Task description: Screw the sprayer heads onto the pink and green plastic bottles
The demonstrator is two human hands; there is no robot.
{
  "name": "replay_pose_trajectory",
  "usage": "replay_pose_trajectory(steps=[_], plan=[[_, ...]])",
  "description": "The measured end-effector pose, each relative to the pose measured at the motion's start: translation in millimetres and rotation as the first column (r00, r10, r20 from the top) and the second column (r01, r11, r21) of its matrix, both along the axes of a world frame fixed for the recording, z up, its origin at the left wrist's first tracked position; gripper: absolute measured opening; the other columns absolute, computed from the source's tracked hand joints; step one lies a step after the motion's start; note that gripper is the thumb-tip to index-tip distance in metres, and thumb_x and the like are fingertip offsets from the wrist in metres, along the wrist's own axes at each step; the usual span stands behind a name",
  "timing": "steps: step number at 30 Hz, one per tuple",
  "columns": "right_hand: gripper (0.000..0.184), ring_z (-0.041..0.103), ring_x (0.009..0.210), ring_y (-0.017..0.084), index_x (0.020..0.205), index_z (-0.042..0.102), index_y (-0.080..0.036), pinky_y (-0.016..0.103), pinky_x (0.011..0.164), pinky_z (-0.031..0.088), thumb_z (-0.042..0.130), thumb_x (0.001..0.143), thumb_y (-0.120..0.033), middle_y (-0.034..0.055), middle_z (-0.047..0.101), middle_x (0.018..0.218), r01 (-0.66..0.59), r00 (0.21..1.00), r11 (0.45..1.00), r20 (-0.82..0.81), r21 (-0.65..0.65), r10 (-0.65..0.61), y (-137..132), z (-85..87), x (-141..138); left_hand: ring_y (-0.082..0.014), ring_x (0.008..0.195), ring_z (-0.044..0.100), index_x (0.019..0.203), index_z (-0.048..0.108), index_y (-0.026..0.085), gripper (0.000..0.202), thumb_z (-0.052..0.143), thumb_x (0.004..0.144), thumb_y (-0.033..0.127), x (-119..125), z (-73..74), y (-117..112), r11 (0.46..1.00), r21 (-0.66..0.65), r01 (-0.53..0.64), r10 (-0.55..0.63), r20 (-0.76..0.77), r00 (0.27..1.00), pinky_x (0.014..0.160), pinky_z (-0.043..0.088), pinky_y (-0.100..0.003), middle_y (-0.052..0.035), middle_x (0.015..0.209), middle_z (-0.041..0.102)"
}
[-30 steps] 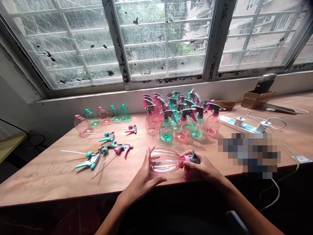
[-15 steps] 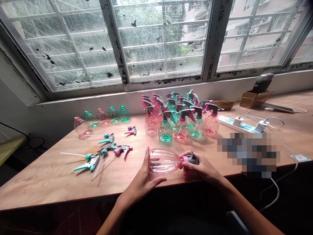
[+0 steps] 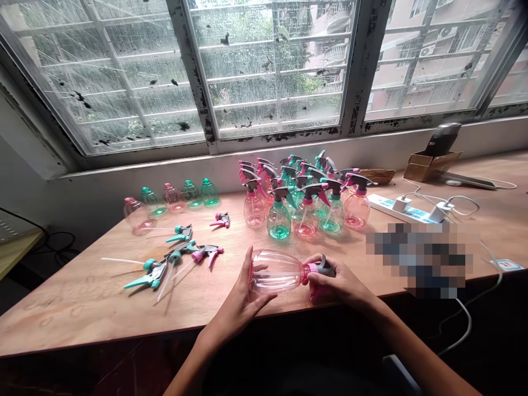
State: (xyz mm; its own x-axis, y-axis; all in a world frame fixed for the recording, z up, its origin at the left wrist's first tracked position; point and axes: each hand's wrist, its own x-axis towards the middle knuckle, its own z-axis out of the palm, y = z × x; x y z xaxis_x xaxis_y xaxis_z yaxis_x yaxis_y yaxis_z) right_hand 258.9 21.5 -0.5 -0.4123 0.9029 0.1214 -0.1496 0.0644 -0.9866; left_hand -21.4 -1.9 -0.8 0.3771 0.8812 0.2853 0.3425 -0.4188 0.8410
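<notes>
A clear pink spray bottle [image 3: 277, 271] lies on its side near the front edge of the wooden table [image 3: 82, 297]. My left hand [image 3: 241, 305] cups the bottle's base, fingers wrapped around it. My right hand [image 3: 336, 283] is closed around the pink collar and grey trigger head [image 3: 324, 268] at the bottle's neck. Behind the bottle stands a cluster of several finished pink and green spray bottles [image 3: 305, 198].
Several loose trigger heads with dip tubes [image 3: 177, 256] lie at the left. Several headless bottles [image 3: 175, 197] stand by the wall. A power strip [image 3: 406, 212] with plugs and cables lies at the right, past it a cardboard box [image 3: 431, 164].
The hands and bottle stay almost in place; the bottle and my left hand shift very slightly left, with the fingers regripping the base.
</notes>
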Motion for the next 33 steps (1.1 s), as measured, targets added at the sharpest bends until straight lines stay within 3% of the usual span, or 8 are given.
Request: replay_pose_trajectory(steps=[4, 9, 13, 18, 21, 28, 33], plan=[[0.041, 0.071, 0.061, 0.019, 0.104, 0.063, -0.016, 0.030, 0.060, 0.057, 0.083, 0.084, -0.047, 0.0037, 0.075, 0.075, 0.009, 1.000, 1.000, -0.003, 0.003, -0.009, -1, 0.8, 0, -0.0312, 0.139, 0.049, 0.162, -0.014, 0.032, 0.112, 0.073, 0.092, 0.038, 0, 2.4, -3, 0.998, -0.065, -0.008, 0.008, -0.001, 1.000, 0.117, 0.036, -0.057, -0.0179, 0.150, 0.047], [0.039, 0.072, 0.061, 0.020, 0.104, 0.063, -0.016, 0.031, 0.061, 0.057, 0.082, 0.085, -0.045, 0.0039, 0.075, 0.076, 0.013, 1.000, 1.000, 0.001, 0.010, -0.013, -1, 1.2, 0, -0.0336, 0.140, 0.047, 0.163, -0.003, 0.023, 0.104, 0.071, 0.093, 0.045, 1, 9.7, -7, 0.989, -0.146, 0.003, 0.000, 0.021, 1.000, 0.118, 0.035, -0.056, -0.0202, 0.147, 0.048], [0.038, 0.072, 0.060, 0.020, 0.104, 0.064, -0.016, 0.030, 0.060, 0.057, 0.081, 0.087, -0.045, 0.0036, 0.075, 0.073, 0.002, 1.000, 1.000, 0.001, 0.018, -0.002, 1, 0.0, 0, -0.0346, 0.140, 0.047, 0.163, -0.002, 0.027, 0.103, 0.071, 0.093, 0.045, 2, 12.6, -7, 0.994, -0.108, 0.002, -0.001, 0.003, 1.000, 0.118, 0.036, -0.057, -0.0200, 0.152, 0.044], [0.038, 0.073, 0.063, 0.019, 0.106, 0.066, -0.014, 0.029, 0.061, 0.056, 0.080, 0.088, -0.045, 0.0059, 0.077, 0.080, -0.012, 1.000, 1.000, 0.004, 0.023, 0.012, 3, -1.8, 1, -0.0323, 0.139, 0.049, 0.161, -0.009, 0.043, 0.108, 0.074, 0.092, 0.038, 2, 6.6, -3, 1.000, -0.023, 0.009, -0.009, 0.004, 1.000, 0.114, 0.044, -0.054, -0.0148, 0.168, 0.018], [0.040, 0.073, 0.064, 0.019, 0.107, 0.068, -0.014, 0.028, 0.063, 0.055, 0.081, 0.087, -0.045, 0.0046, 0.077, 0.075, -0.021, 1.000, 1.000, 0.007, 0.015, 0.021, 3, -2.9, 2, -0.0305, 0.138, 0.051, 0.159, -0.010, 0.049, 0.107, 0.073, 0.093, 0.032, 0, 0.0, 0, 0.999, 0.037, 0.004, -0.004, 0.005, 1.000, 0.113, 0.046, -0.053, -0.0129, 0.168, 0.018], [0.037, 0.072, 0.063, 0.019, 0.095, 0.069, -0.014, 0.029, 0.064, 0.055, 0.084, 0.083, -0.046, 0.0045, 0.077, 0.072, 0.014, 1.000, 1.000, 0.011, 0.012, -0.014, 3, -4.4, 2, -0.0323, 0.142, 0.048, 0.160, -0.017, 0.043, 0.114, 0.074, 0.091, 0.040, -1, 5.7, -7, 0.999, -0.012, 0.051, -0.051, 0.002, 0.999, 0.116, 0.041, -0.054, -0.0156, 0.169, 0.018], [0.037, 0.072, 0.060, 0.019, 0.096, 0.066, -0.014, 0.028, 0.061, 0.054, 0.081, 0.086, -0.047, 0.0044, 0.076, 0.068, 0.006, 0.999, 1.000, -0.031, 0.006, -0.006, 4, -5.9, 3, -0.0334, 0.150, 0.036, 0.164, -0.007, 0.036, 0.091, 0.055, 0.099, 0.056, -3, 13.3, -11, 0.988, -0.044, 0.147, -0.143, 0.088, 0.986, 0.123, 0.029, -0.055, -0.0142, 0.173, 0.011]])
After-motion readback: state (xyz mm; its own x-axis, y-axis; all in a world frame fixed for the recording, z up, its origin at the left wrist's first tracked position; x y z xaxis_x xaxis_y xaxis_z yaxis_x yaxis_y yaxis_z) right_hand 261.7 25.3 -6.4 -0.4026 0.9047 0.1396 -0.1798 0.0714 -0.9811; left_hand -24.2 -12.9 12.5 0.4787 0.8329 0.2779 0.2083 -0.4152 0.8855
